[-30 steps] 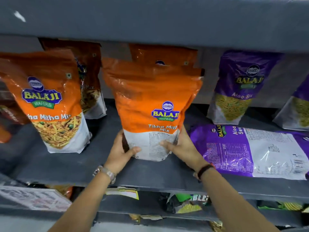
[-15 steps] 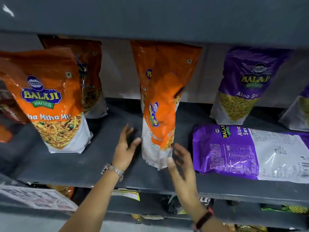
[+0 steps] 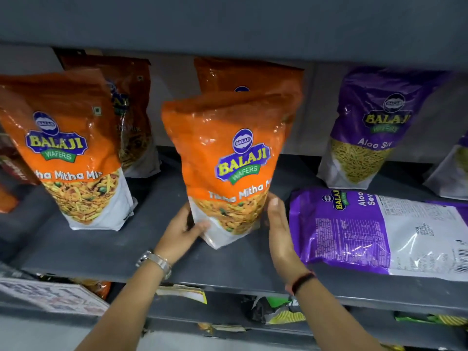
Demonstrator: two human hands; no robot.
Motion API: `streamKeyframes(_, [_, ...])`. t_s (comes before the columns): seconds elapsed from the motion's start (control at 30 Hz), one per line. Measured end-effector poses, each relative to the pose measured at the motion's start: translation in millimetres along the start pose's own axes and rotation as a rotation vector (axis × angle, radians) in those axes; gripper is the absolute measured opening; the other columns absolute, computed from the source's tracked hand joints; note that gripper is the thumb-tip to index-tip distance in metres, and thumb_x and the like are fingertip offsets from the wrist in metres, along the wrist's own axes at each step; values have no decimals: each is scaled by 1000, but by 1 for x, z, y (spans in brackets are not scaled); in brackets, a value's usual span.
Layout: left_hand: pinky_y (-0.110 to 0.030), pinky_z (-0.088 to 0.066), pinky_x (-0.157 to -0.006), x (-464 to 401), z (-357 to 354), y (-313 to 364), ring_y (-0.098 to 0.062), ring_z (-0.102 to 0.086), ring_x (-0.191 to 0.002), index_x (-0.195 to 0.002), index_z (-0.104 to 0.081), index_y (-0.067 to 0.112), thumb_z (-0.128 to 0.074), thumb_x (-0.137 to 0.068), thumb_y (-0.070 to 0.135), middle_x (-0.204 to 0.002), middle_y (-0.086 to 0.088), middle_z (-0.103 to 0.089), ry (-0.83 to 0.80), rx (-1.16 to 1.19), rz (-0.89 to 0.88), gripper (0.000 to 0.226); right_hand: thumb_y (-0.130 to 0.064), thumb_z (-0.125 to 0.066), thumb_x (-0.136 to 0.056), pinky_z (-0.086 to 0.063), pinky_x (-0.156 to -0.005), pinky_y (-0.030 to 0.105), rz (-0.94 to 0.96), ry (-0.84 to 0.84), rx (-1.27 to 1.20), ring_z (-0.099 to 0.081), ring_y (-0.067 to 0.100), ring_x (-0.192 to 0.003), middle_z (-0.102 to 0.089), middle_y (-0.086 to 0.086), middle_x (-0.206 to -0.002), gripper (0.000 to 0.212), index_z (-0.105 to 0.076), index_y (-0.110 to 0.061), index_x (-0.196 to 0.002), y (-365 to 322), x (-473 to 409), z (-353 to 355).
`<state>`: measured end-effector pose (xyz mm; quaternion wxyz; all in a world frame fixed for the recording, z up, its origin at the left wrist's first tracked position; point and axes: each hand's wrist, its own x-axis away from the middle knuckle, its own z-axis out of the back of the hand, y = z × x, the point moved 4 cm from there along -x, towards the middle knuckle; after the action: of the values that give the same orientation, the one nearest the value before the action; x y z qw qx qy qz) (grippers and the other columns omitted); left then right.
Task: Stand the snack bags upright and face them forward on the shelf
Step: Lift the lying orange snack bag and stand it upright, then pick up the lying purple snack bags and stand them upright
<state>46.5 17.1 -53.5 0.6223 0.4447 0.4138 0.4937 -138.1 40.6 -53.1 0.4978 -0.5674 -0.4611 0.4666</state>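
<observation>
An orange Tikha Mitha Mix bag (image 3: 228, 158) stands upright in the middle of the grey shelf (image 3: 101, 249), its front label toward me. My left hand (image 3: 181, 230) grips its lower left corner, thumb on the front. My right hand (image 3: 277, 224) presses flat against its lower right side. Behind it stands another orange bag (image 3: 248, 74), mostly hidden. A purple Aloo Sev bag (image 3: 379, 231) lies flat on its face at the right, back label up.
Two orange bags (image 3: 68, 153) stand upright at the left, one behind the other. Purple Aloo Sev bags (image 3: 372, 130) stand at the back right. The shelf above (image 3: 228, 24) hangs close over the bag tops. More packets lie on the lower shelf (image 3: 278, 310).
The middle orange bag was back-side forward, then edge-on while my hands let go; now its front faces me and both hands hold its base again.
</observation>
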Motion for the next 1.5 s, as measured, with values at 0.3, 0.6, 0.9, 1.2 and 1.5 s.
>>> streamKeyframes(0.3, [-22,-32,-96,-4,-11,4,-8,-38,-119,-134,-24,17,-68,-74,6,-125,6,-40,68,79,38,75,-20,-68,-76,-42,-105,39,67,-133,208,-45,10,-125,-49,1,-134,61,-32,-45,-118,1,-1,7])
streamKeyframes(0.6, [-41,-37,-98,56,-64,38,-24,-42,-113,-116,-43,6,-59,-70,35,-118,-23,-50,602,-288,-283,57,-12,-67,-79,-31,-105,24,160,-22,467,-35,9,-126,-41,-2,-137,70,-29,-16,-137,-51,10,91])
streamKeyframes(0.9, [-25,-42,-80,87,-258,53,-20,-53,-89,-97,-52,6,-63,-78,16,-87,-9,-55,136,763,773,24,-24,-67,-79,-33,-95,23,-126,-154,949,-43,22,-126,-46,9,-139,55,-45,-14,-129,-100,-23,279])
streamKeyframes(1.2, [-26,-57,-51,35,-276,39,-18,-66,-64,-79,-56,12,-48,-85,0,-58,-1,-71,133,1017,731,15,-66,-80,-28,-34,-109,31,-653,-490,878,-42,15,-125,-47,-3,-135,117,-41,-21,-129,-70,-53,339])
streamKeyframes(1.5, [-20,-56,-61,-13,-243,91,-2,-66,-56,-69,-55,14,-39,-88,-5,-60,8,-70,-52,645,323,31,-53,-83,-41,-50,-77,15,-343,-528,594,-63,5,-97,-68,-1,-106,83,-58,-12,-109,-74,-31,343])
